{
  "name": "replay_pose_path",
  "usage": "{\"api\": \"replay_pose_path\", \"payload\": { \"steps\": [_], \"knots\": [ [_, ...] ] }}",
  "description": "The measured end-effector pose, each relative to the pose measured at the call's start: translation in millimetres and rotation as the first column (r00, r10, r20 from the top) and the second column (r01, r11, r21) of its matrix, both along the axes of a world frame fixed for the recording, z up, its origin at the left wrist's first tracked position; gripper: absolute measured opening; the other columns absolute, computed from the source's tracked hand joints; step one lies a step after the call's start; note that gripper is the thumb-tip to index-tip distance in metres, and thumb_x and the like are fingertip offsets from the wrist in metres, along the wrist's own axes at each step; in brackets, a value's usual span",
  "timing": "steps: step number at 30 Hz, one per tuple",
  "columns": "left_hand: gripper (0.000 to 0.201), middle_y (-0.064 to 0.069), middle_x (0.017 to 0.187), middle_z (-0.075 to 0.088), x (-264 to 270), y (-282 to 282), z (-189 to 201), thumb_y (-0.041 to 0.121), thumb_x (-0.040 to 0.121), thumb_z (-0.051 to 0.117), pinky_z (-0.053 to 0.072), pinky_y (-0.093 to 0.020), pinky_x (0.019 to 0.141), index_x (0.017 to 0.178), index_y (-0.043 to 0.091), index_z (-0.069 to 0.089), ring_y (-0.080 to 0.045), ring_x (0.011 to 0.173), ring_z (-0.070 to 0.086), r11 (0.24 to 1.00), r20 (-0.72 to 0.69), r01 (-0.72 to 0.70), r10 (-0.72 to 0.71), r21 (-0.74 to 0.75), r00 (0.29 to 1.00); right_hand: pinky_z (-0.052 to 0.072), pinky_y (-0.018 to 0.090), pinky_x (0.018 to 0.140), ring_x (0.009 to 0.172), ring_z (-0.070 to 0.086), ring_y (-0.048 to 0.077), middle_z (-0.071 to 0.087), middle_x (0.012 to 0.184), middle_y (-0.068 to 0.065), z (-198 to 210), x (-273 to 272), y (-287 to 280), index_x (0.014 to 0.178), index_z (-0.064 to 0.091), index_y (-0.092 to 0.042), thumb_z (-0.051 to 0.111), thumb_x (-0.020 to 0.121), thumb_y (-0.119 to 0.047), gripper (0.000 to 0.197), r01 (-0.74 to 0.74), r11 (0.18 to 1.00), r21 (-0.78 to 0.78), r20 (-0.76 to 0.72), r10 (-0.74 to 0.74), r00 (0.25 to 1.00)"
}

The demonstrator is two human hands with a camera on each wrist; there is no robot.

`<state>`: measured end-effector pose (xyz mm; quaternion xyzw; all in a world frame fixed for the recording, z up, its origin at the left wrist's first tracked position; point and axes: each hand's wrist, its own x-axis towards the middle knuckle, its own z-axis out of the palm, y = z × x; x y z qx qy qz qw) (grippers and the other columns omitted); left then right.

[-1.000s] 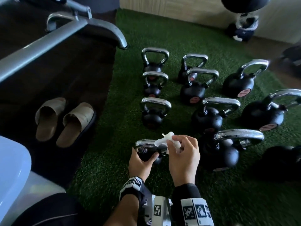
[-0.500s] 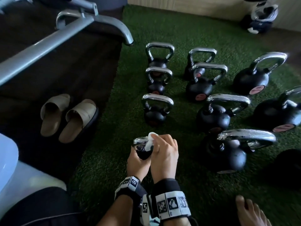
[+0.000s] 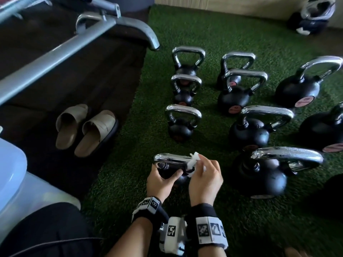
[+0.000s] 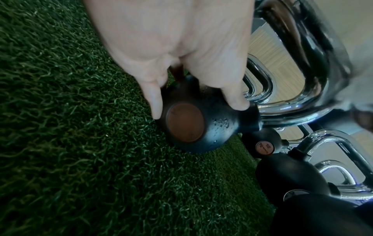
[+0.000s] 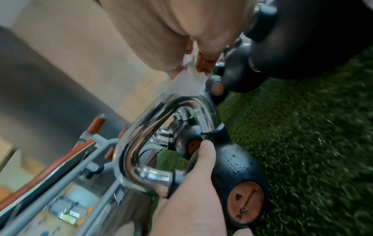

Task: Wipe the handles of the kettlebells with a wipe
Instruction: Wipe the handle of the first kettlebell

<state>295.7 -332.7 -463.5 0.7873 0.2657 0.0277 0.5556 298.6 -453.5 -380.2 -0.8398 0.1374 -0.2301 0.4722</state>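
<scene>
You're gripping the small kettlebell by its ball w/ your left hand, and your right hand is pinching the wipe against the chrome handle right btwn your hands. I'd be wrapping the wipe fully round the bar & doing the corners too, not just the top.

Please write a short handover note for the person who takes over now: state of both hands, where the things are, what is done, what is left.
Left hand: grips the black body of the nearest small kettlebell, steadying it on the green turf.
Right hand: pinches the white wipe against the right end of that kettlebell's chrome handle.
Done: cannot tell which handles are already wiped; this one is in progress.
Left: finish this handle, then do the other kettlebells standing in rows beyond and to the right.
</scene>
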Motion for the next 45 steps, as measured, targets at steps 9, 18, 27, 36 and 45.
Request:
{"api": "replay_pose_path", "payload": {
  "steps": [9, 18, 27, 36, 45],
  "knots": [
    [0.063, 0.016, 0.106, 0.07, 1.2, 0.6, 2.7, 0.052, 0.063, 0.093, 0.048, -0.026, 0.09, 0.113, 0.036, 0.058, -0.01, 0.103, 0.067, 0.997, -0.039, -0.007, 0.004, -0.073, 0.999, 0.046, 0.008, 0.075, 0.08, 0.065, -0.001, 0.073, 0.096, -0.009, -16.5, 4.6, -13.1, 0.111, 0.079, -0.026, 0.066, 0.1, -0.02, 0.019, 0.063, 0.931, 0.359, -0.187, 0.006, 0.982],
    [0.08, 0.012, 0.11, 0.072, -0.4, 2.0, 26.8, 0.069, 0.054, 0.089, 0.052, -0.032, 0.091, 0.12, 0.038, 0.055, -0.018, 0.104, 0.07, 0.999, -0.189, 0.019, -0.028, -0.051, 0.982, 0.062, 0.032, 0.085, 0.092, 0.076, 0.012, 0.081, 0.092, -0.005, -55.8, 4.7, -22.4, 0.103, 0.081, -0.024, 0.07, 0.097, -0.022, 0.013, 0.09, 0.79, 0.607, -0.407, 0.212, 0.889],
    [0.039, -0.004, 0.101, 0.079, -30.8, -9.3, 64.6, 0.055, 0.098, 0.056, 0.054, -0.035, 0.081, 0.102, 0.02, 0.075, -0.021, 0.093, 0.075, 0.877, -0.438, -0.024, -0.216, -0.48, 0.873, 0.059, 0.03, 0.075, 0.081, 0.075, 0.017, 0.081, 0.09, 0.008, -15.7, -11.6, -71.1, 0.099, 0.082, -0.014, 0.07, 0.094, 0.001, 0.02, -0.25, 0.719, 0.648, -0.308, 0.548, 0.778],
    [0.038, -0.021, 0.104, 0.075, -35.8, -16.3, 93.8, 0.029, 0.095, 0.064, 0.062, -0.036, 0.085, 0.116, -0.001, 0.073, -0.026, 0.092, 0.075, 0.667, -0.127, 0.123, -0.313, -0.734, 0.941, 0.058, 0.024, 0.066, 0.072, 0.074, 0.016, 0.078, 0.076, 0.003, 5.8, -5.5, -63.7, 0.078, 0.076, -0.018, 0.083, 0.075, 0.002, 0.022, -0.444, 0.8, 0.402, -0.257, 0.565, 0.784],
    [0.017, 0.003, 0.087, 0.081, -42.3, 17.0, 118.1, 0.019, 0.093, 0.073, 0.06, -0.042, 0.089, 0.09, 0.032, 0.083, -0.023, 0.09, 0.077, 0.959, -0.103, 0.141, -0.17, -0.246, 0.98, 0.055, 0.027, 0.07, 0.07, 0.07, 0.004, 0.076, 0.075, -0.008, -12.6, 7.5, -76.7, 0.078, 0.075, -0.029, 0.09, 0.074, -0.019, 0.018, -0.396, 0.89, 0.226, -0.395, 0.456, 0.797]
  ]
}}
